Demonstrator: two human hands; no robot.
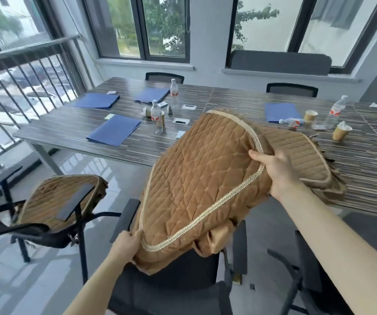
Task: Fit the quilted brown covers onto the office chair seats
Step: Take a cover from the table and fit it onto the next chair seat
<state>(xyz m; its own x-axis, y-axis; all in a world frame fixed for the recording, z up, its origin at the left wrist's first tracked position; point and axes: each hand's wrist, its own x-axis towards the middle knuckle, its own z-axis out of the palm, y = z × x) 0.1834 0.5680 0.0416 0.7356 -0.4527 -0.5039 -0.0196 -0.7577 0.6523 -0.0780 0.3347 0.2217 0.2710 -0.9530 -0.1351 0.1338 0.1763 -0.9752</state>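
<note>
Your left hand has its grip clamped on the near corner of the quilted brown cover, fingers curled over the braided trim with the fabric bunched beneath them. Your right hand has its grip clamped on the opposite edge, thumb on top along the trim and the fingers hidden under the cloth. Neither grip is open; both pinch the hem only.

Held this way, the cover is stretched between two opposite points and tilted, quilted face up, its far end raised toward the worktop and its near end low. My judgement is that this spreads the skirt so it can be drawn down over a seat.

The cover hangs in the air above the black office chair directly before you, its near hem touching or just over the chair's dark upholstery; which part of the chair that is, I cannot tell. It is not yet fitted.

A second cover lies on the near edge of the worktop, just behind your right hand, its fringe overhanging. At the left, another chair already carries a cover on its seat, which appears fitted.

The worktop also bears blue folders, water bottles and paper cups, well clear of the work.
</note>
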